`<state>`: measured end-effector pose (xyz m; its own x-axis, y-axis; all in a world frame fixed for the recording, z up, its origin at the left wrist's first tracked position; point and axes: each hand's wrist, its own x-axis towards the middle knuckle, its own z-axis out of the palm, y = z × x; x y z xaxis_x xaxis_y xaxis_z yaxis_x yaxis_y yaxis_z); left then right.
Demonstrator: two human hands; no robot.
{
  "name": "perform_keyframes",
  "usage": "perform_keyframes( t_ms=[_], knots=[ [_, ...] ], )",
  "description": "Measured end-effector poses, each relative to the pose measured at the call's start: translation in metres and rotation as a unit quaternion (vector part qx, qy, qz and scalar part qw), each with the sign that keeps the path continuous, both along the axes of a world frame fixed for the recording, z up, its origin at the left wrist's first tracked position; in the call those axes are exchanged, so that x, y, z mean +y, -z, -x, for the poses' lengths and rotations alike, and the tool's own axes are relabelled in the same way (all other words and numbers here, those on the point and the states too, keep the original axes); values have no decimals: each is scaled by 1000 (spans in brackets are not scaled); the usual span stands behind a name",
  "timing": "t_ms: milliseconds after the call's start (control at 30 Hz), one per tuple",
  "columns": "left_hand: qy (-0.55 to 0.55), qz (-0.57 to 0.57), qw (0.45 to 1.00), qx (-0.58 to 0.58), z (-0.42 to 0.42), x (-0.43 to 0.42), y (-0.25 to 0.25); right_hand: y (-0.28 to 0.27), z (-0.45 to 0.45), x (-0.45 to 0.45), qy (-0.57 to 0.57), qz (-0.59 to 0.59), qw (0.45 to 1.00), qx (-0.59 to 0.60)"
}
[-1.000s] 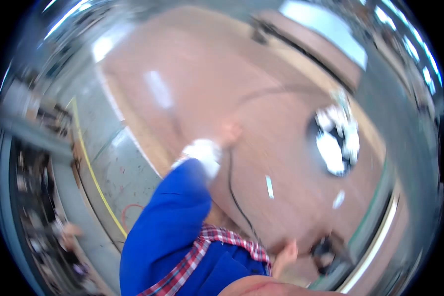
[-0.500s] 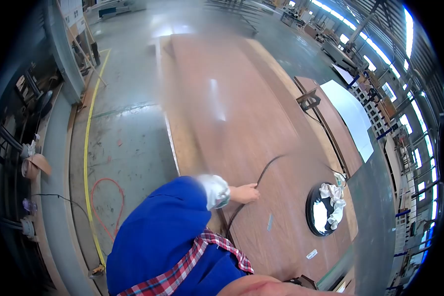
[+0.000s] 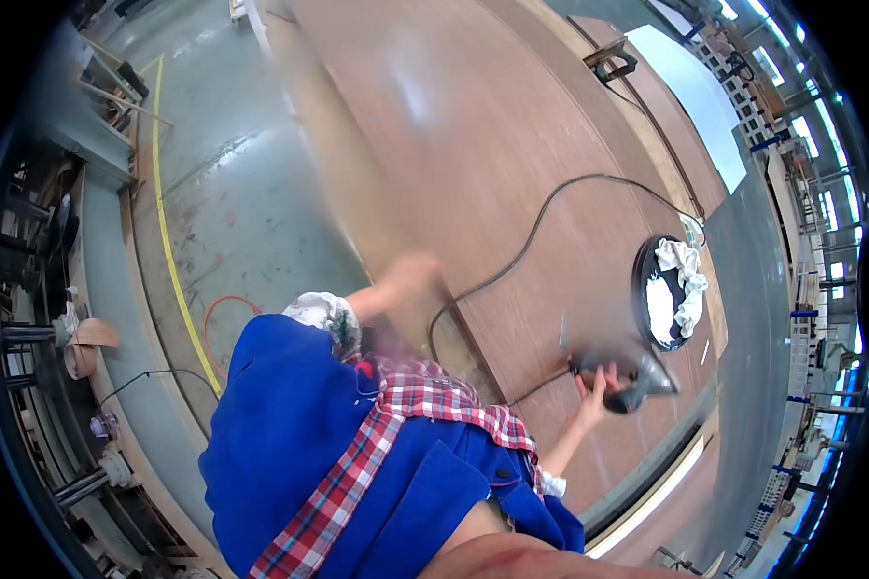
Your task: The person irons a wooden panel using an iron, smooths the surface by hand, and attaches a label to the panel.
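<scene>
My right hand (image 3: 594,398) is closed around a dark corded tool with a pointed, shiny nose that looks like a clothes iron (image 3: 637,381), over the near right of a brown wood-grain panel (image 3: 512,125). My left hand (image 3: 410,280) is smeared by motion beside the panel's left edge, and its fingers cannot be made out. A black cable (image 3: 541,217) loops across the panel, drops over its near left edge, and another stretch leads to the tool. Right of that tool sits a round black tray (image 3: 644,280) with white paste (image 3: 660,309) and a crumpled white cloth (image 3: 690,289).
A metal bracket-like piece (image 3: 610,63) stands at the panel's right side near a white sheet (image 3: 686,101). On the floor to the left are an orange hose (image 3: 224,307) and a yellow line (image 3: 169,241). Machinery with rollers (image 3: 82,487) lines the far left.
My left hand has let go of the cable and moved away to the upper left. My right hand has come into view with the iron-like tool. The view has shifted nearer the panel's close end.
</scene>
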<state>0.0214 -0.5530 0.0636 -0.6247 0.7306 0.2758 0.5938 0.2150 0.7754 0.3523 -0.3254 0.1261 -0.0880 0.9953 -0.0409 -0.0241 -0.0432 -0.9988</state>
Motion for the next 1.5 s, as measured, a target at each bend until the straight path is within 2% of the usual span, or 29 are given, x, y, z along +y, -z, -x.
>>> perform_keyframes(
  t_ms=[67,133,200,233,267,333,367,433,467,500,533,600,667,700,733,800,833,900,933,967,1000,1033,1067,1133,1233,1333,1367,1467,1500],
  knots=[
    [-48,-13,999,-1,16,1,-10,20,29,24,-31,-20,999,-20],
    [-96,-49,994,-24,29,-3,-19,51,49,56,-82,-11,996,11],
    [-144,-59,986,-65,52,-3,-20,60,81,79,-135,-59,989,-32],
    [-167,-46,981,-92,69,-2,-15,60,102,87,-149,-61,986,-35],
    [-185,14,973,-135,95,-5,0,46,124,86,-138,-19,990,-6],
    [-164,-7,979,-119,109,23,-2,3,135,103,-127,-26,992,-9],
    [-152,-42,986,-57,138,25,26,3,144,111,-131,-42,990,-19],
    [-136,-66,988,-13,174,38,33,3,166,117,-129,-65,989,-26],
    [-130,-54,990,-32,183,47,7,4,173,117,-122,-70,990,-25],
    [-117,-14,993,-11,201,54,6,8,173,120,-160,-53,984,-56],
    [-103,25,994,13,226,65,9,15,176,125,-149,-51,986,-61],
    [-59,-3,970,237,281,85,45,14,187,123,-101,-53,993,-42],
    [-24,236,911,338,300,101,22,10,187,119,-126,-62,988,-71],
    [-7,294,882,368,312,107,26,12,188,119,-139,-65,984,-86],
    [14,347,849,398,324,113,30,20,185,121,-133,-141,964,-180],
    [54,331,834,438,313,120,21,15,148,116,-108,-285,883,-358],
    [56,386,822,415,312,127,21,14,136,114,-115,-152,874,-447],
    [73,358,842,397,309,127,21,31,110,96,-123,-160,914,-351],
    [74,373,790,481,294,127,-6,34,95,90,-121,-170,930,-304],
    [98,335,790,504,299,126,1,28,81,81,-132,-142,931,-309],
    [110,404,816,399,267,137,-39,22,68,67,-144,-110,932,-314],
    [108,424,773,460,276,137,-18,19,56,55,-144,-98,935,-308],
    [142,310,814,471,307,130,33,16,43,46,-149,-80,938,-303],
    [204,211,804,518,282,130,26,10,24,23,-164,-42,942,-290],
    [260,352,778,451,235,141,12,-3,11,-4,-173,-29,937,-302],
    [329,340,813,339,186,137,-38,-11,13,-37,-177,-34,937,-300],
    [338,286,838,317,170,137,-49,-12,14,-42,-185,-39,936,-297],
    [393,309,799,333,129,141,-81,-8,20,-52,-200,-73,936,-280],
    [421,312,801,290,116,139,-92,-7,22,-56,-203,-88,936,-274]
  ],
)
